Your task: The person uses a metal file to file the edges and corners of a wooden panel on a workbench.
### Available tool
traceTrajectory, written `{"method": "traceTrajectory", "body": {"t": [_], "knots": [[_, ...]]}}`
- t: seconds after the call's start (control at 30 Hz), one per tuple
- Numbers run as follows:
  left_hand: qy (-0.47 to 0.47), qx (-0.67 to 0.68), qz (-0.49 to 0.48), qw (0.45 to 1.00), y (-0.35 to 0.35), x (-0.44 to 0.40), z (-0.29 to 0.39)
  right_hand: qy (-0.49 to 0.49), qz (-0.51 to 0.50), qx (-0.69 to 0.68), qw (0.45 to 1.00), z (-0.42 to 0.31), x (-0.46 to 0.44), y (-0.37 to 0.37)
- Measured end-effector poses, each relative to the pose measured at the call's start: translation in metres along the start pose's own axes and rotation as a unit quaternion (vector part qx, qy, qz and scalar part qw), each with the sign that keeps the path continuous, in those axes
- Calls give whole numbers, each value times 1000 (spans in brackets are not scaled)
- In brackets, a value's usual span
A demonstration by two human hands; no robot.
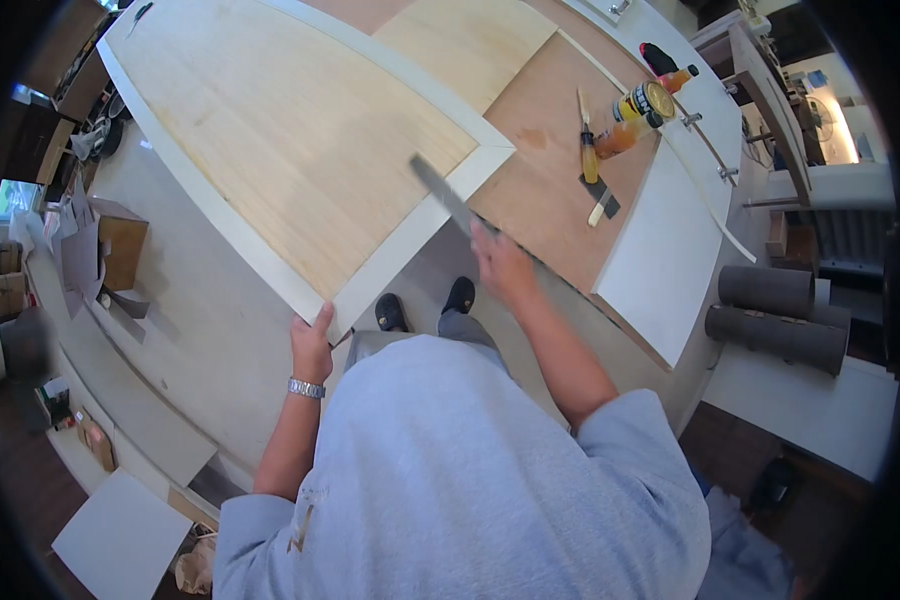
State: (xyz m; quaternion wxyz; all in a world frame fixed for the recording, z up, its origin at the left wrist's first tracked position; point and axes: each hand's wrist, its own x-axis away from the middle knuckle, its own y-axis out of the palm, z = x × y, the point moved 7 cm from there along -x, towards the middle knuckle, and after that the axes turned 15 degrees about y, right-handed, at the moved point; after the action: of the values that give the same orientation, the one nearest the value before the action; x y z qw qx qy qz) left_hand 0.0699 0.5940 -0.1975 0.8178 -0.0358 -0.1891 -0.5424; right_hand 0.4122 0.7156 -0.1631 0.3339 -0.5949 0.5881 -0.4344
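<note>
A large wooden panel with a white frame lies across the table, its near end towards me. My left hand grips the near left corner of the frame, thumb on top. In my right hand is a long, flat grey file, somewhat blurred. Its far end is over the frame's near edge and the wood. I cannot tell whether it touches the frame. The file's handle end is hidden in my fist.
On the brown board to the right lie a yellow-handled chisel and a putty knife. Orange bottles and a yellow can stand beside them. A white board extends rightward. Grey rolls and a cardboard box stand farther off.
</note>
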Motion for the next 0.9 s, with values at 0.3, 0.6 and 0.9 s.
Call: {"method": "traceTrajectory", "body": {"t": [0.3,0.6,0.9], "knots": [[-7,17,32,999,4,3,-3,-12,23,-29,999,-2,-38,7],[-18,-1,25,1000,5,1,0,-7,-22,-52,998,13,11,5],[-15,7,10,1000,17,-2,7,4,-46,14,999,23,31,0]]}}
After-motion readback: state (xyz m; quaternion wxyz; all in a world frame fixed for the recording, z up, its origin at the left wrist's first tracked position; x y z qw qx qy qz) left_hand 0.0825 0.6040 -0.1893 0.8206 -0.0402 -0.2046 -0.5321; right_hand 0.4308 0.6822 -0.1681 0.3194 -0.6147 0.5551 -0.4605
